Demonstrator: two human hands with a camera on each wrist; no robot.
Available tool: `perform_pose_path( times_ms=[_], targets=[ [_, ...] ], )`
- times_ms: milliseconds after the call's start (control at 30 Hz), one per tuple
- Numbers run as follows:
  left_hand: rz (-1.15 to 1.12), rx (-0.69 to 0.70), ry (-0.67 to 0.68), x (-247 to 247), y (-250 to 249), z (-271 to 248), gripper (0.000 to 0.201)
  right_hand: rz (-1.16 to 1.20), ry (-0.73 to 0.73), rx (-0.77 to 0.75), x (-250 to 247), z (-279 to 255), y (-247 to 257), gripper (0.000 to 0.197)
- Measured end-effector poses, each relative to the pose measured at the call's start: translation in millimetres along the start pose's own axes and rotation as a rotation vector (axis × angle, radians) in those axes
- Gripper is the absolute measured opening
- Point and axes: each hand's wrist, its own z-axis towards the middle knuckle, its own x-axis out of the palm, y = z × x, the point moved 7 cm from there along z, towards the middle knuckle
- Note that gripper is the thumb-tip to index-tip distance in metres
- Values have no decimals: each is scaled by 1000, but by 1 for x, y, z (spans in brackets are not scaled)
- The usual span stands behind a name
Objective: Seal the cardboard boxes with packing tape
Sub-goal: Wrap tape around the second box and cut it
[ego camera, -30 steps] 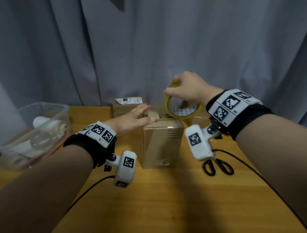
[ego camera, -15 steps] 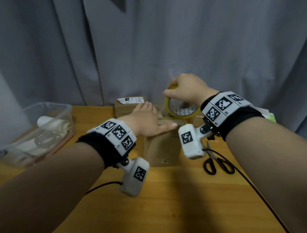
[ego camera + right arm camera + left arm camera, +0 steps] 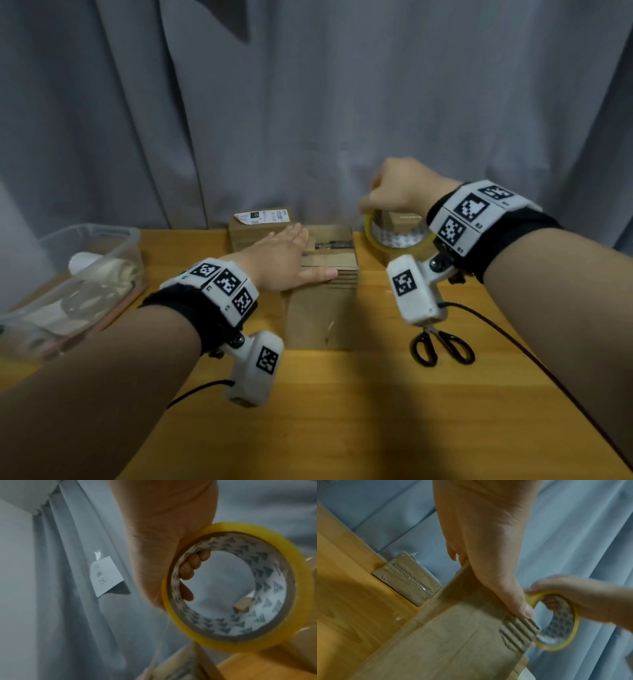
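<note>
Three cardboard boxes sit on my wooden counter [image 3: 342, 411] in the head view: the tall box [image 3: 322, 301] at centre, a labelled box [image 3: 260, 226] just behind it at about 11 o'clock, and a smaller box [image 3: 402, 221] at about 1 o'clock, seen partly through the tape roll. My left hand [image 3: 281, 263] lies palm down on the tall box's top, its fingers [image 3: 294, 234] straight and flat and the thumb stretched along the near top edge; it presses rather than grips. The left wrist view shows that thumb ending beside a patch of torn, ribbed cardboard [image 3: 518, 632] at the box corner. My right hand [image 3: 400, 192] holds the yellow tape roll [image 3: 397, 236] in the air just right of the tall box, at about 2 o'clock from it, with its fingers [image 3: 190, 566] curled through the core and the rest of the hand over the outer rim. In the right wrist view a thin clear strip seems to trail down from the roll, though I cannot tell where it ends. Black-handled scissors [image 3: 442, 346] lie on the counter at 4 o'clock from the tall box, and a clear plastic tub [image 3: 113, 236] stands well apart at 9 o'clock. A grey curtain [image 3: 308, 102] hangs behind.
</note>
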Motion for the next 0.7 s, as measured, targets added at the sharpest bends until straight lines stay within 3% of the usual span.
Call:
perform_pose_path(
  times_ms=[67,233,433,533,633,700],
  targets=[
    [6,9,-9,-1,-3,1,109,37,72,61,19,-5,-19,39],
    [12,-3,1,1,-1,3,119,134,146,116,52,-16,-33,64],
    [21,5,-4,0,0,5,116,225,175,156,69,-19,-40,68],
    [66,44,-9,-3,-5,2,102,212,194,151,73,-20,-41,73],
    [157,138,-54,-10,-13,-1,77,161,193,151,75,-27,-40,67],
    [215,189,-110,-17,-18,-1,73,159,186,186,76,-32,-39,62]
  ],
)
